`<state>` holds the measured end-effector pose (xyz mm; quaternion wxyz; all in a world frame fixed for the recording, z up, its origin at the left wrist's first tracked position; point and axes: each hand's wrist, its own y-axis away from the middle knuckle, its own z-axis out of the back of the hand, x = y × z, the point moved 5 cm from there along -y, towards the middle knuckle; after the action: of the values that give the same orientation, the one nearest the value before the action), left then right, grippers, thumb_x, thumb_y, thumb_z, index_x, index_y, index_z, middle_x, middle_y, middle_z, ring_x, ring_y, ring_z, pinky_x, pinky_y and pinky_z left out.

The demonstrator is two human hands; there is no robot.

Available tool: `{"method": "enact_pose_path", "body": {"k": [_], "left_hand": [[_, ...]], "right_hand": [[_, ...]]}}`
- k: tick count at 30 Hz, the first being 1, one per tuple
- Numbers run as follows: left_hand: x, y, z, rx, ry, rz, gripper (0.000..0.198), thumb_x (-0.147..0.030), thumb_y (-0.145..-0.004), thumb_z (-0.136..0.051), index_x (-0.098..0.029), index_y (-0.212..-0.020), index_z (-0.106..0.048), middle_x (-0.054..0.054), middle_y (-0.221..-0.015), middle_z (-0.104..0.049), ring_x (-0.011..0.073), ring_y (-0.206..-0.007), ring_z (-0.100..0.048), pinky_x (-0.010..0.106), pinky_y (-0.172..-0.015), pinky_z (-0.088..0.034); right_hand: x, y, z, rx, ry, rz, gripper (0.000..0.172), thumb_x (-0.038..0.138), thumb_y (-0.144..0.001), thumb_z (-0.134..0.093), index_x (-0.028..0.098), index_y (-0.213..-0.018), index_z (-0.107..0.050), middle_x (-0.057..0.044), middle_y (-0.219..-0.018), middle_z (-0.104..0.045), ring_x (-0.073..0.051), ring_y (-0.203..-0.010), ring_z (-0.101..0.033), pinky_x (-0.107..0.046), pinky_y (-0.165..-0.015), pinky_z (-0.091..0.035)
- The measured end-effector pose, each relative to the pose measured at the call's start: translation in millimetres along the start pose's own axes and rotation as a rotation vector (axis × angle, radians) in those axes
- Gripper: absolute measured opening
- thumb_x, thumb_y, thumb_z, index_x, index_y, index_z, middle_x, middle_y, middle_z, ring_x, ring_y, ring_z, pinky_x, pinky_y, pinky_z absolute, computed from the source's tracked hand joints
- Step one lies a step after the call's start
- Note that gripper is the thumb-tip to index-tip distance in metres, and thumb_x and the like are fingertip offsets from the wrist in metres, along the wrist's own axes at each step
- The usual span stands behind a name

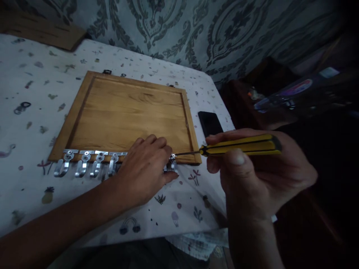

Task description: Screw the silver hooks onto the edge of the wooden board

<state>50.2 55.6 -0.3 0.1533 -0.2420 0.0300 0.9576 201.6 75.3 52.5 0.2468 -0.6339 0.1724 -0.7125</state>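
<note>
Across the table lies a framed wooden board (131, 112). A metal hook rail (86, 156) with several silver hooks runs along its near edge. My left hand (148, 168) is closed over the right part of the rail, its fingers curled and its thumb by the end hook (173, 164). Some hooks are hidden under that hand. Between its thumb and fingers, my right hand (252, 175) grips a yellow-and-black screwdriver (241, 145). The shaft points left, with its tip at the screw of the end hook; whether it sits in the screw slot I cannot tell.
A patterned cloth (30, 123) covers the table. A black phone-like object (210, 123) lies right of the board. Cardboard (42, 31) rests at the back left, against a patterned wall (157, 26). Past the table's right edge, a clear plastic package (294, 89) shows in the dark.
</note>
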Motion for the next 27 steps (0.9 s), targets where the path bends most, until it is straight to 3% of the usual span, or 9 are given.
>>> {"method": "enact_pose_path", "body": {"k": [6, 15, 27], "left_hand": [[-0.1, 1.4, -0.6, -0.015, -0.011, -0.01, 0.026, -0.039, -0.083, -0.08, -0.016, -0.092, -0.07, 0.006, -0.097, -0.065, 0.0288, -0.102, -0.058, 0.042, -0.085, -0.045], [0.8, 0.9, 0.0, -0.04, -0.015, -0.016, 0.025, -0.039, -0.083, -0.079, -0.017, -0.089, -0.069, 0.006, -0.095, -0.065, 0.0275, -0.099, -0.058, 0.04, -0.083, -0.044], [-0.5, 0.4, 0.8, -0.024, -0.01, -0.011, 0.027, -0.039, -0.083, -0.08, -0.016, -0.093, -0.07, 0.006, -0.096, -0.065, 0.029, -0.1, -0.058, 0.042, -0.084, -0.045]], "right_hand": [[-1.2, 4.2, -0.8, -0.058, 0.001, -0.021, 0.009, 0.025, -0.085, -0.079, 0.022, -0.093, -0.077, -0.002, -0.087, -0.076, -0.01, -0.046, -0.058, -0.03, -0.042, -0.046], [-5.9, 5.8, 0.6, 0.007, 0.034, -0.089, 0.009, 0.025, -0.086, -0.078, 0.024, -0.094, -0.076, -0.003, -0.088, -0.076, -0.011, -0.048, -0.059, -0.028, -0.04, -0.05], [-5.1, 4.9, 0.5, 0.004, 0.07, -0.065, 0.01, 0.028, -0.087, -0.077, 0.022, -0.093, -0.075, -0.003, -0.088, -0.077, -0.01, -0.046, -0.058, -0.026, -0.041, -0.05]]}}
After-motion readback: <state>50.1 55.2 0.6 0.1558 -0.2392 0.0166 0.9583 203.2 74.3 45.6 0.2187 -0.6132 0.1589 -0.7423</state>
